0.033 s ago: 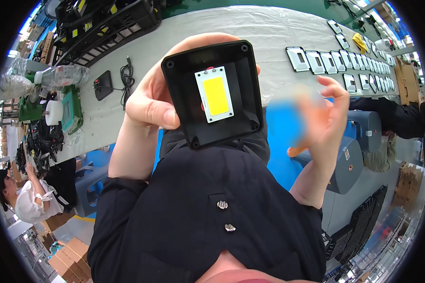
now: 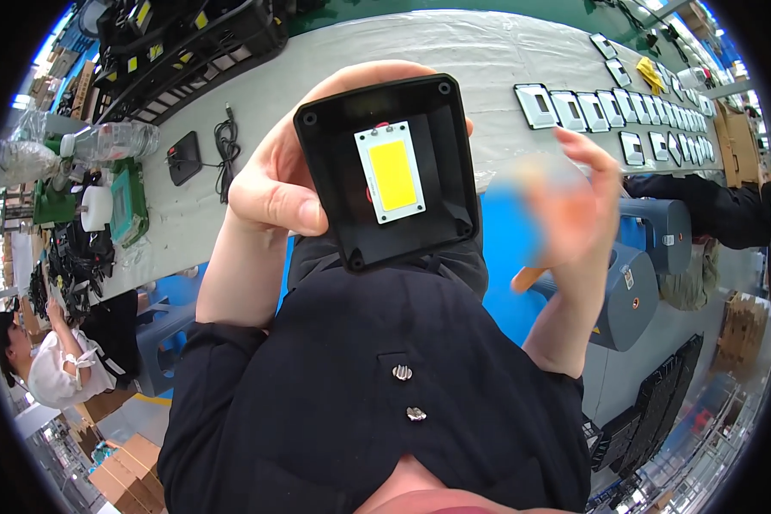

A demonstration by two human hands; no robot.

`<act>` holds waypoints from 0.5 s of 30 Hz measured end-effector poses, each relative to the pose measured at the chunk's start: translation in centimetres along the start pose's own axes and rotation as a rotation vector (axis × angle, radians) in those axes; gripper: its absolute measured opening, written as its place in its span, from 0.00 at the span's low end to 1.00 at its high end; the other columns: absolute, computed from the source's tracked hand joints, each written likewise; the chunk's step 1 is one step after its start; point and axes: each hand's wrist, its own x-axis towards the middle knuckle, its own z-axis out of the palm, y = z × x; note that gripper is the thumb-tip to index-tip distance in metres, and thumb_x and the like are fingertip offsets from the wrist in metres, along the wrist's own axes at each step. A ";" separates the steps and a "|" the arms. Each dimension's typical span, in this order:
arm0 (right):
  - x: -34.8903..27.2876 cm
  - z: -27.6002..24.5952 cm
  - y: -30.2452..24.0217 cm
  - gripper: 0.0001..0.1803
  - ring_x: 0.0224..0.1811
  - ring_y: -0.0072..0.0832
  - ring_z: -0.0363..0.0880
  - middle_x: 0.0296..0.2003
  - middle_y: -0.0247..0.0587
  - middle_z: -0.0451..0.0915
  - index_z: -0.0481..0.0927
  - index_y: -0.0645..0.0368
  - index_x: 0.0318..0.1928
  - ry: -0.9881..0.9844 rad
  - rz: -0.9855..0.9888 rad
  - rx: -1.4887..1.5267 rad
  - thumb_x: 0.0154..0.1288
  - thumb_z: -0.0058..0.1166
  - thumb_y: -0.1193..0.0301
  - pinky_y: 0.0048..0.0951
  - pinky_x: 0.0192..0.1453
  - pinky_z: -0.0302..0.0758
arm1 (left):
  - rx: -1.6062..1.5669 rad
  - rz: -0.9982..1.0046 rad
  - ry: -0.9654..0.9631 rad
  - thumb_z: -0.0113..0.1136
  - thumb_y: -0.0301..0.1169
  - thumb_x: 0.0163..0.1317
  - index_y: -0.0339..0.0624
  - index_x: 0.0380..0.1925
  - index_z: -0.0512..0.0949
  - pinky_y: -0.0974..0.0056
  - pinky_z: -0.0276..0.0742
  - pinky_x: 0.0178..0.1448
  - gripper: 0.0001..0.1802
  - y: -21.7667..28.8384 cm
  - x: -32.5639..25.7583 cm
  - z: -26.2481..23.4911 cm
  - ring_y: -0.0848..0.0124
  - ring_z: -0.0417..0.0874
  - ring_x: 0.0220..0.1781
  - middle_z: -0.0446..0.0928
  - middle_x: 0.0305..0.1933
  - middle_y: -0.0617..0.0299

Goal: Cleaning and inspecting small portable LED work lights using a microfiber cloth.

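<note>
My left hand [image 2: 274, 184] grips a black square lamp housing [image 2: 450, 171] from its left side. The thumb presses on the near left rim, and the other fingers wrap behind. The housing's open face is turned up toward me, with a screw hole in each corner. Inside lies a white LED plate [image 2: 362, 154] with a yellow light panel [image 2: 392, 176]; bits of red wire show at its edge. To the right, apart from the housing, my right hand [image 2: 587, 206] is raised with thumb and fingers spread. A blurred patch hides part of its palm and fingers.
White-covered table [image 2: 385, 43] ahead. On it: rows of flat frames [image 2: 565, 111] at right, a yellow cloth [image 2: 651, 75], a black adapter [image 2: 182, 158] with cable, plastic bottles [image 2: 116, 141] and a black crate [image 2: 197, 68] at left. Blue-grey stools [image 2: 630, 300] stand right. Another person [image 2: 56, 368] sits left.
My right hand has shifted slightly left, toward the housing. My left hand and the housing stay nearly still, while the table's things have slid slightly left in view.
</note>
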 end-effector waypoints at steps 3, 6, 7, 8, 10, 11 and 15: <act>0.0 1.1 -1.2 0.29 0.30 0.15 0.77 0.53 0.48 0.72 0.62 0.62 0.62 -0.425 0.312 0.487 0.61 0.54 0.79 0.16 0.31 0.73 | -0.042 -0.050 0.058 0.69 0.29 0.39 0.26 0.66 0.52 0.54 0.58 0.71 0.53 -1.5 1.5 0.5 0.52 0.64 0.68 0.63 0.64 0.39; -0.5 3.1 1.2 0.29 0.46 0.23 0.78 0.52 0.43 0.73 0.59 0.62 0.65 -0.499 -0.043 0.549 0.65 0.52 0.76 0.24 0.44 0.76 | 0.050 -0.112 0.123 0.70 0.31 0.36 0.31 0.66 0.53 0.54 0.64 0.68 0.54 -2.8 2.7 1.2 0.51 0.68 0.65 0.62 0.64 0.36; -0.5 2.8 1.6 0.29 0.50 0.23 0.76 0.52 0.42 0.73 0.58 0.62 0.65 -0.495 0.112 0.834 0.66 0.51 0.75 0.25 0.48 0.75 | 0.087 -0.140 0.168 0.71 0.33 0.35 0.32 0.67 0.52 0.51 0.69 0.64 0.57 -3.2 3.2 1.4 0.47 0.71 0.62 0.60 0.64 0.32; -0.6 2.4 2.3 0.29 0.53 0.23 0.74 0.53 0.42 0.73 0.57 0.61 0.66 -0.483 0.268 1.125 0.66 0.51 0.75 0.26 0.52 0.74 | 0.057 -0.153 0.176 0.72 0.34 0.34 0.34 0.67 0.53 0.52 0.67 0.65 0.56 -4.0 3.7 1.2 0.49 0.71 0.63 0.61 0.64 0.34; -1.1 1.4 4.7 0.30 0.57 0.26 0.72 0.54 0.41 0.72 0.56 0.60 0.67 -0.514 0.249 1.088 0.67 0.51 0.75 0.29 0.58 0.72 | 0.078 -0.236 0.202 0.72 0.34 0.34 0.35 0.66 0.56 0.54 0.63 0.68 0.55 -5.7 4.8 1.2 0.50 0.68 0.65 0.62 0.64 0.34; -1.4 1.3 4.7 0.31 0.57 0.27 0.72 0.54 0.41 0.72 0.56 0.60 0.67 -0.459 0.293 1.034 0.66 0.50 0.76 0.30 0.58 0.72 | 0.031 -0.286 0.191 0.72 0.34 0.33 0.35 0.66 0.56 0.54 0.60 0.70 0.55 -6.4 5.3 0.9 0.50 0.66 0.67 0.62 0.64 0.34; -1.6 -0.1 7.0 0.27 0.54 0.32 0.77 0.53 0.44 0.74 0.62 0.60 0.63 -0.242 0.477 1.190 0.64 0.51 0.79 0.33 0.56 0.76 | -0.085 -0.364 0.141 0.69 0.29 0.38 0.37 0.67 0.55 0.55 0.56 0.72 0.52 -9.5 7.4 -0.3 0.51 0.62 0.70 0.58 0.67 0.36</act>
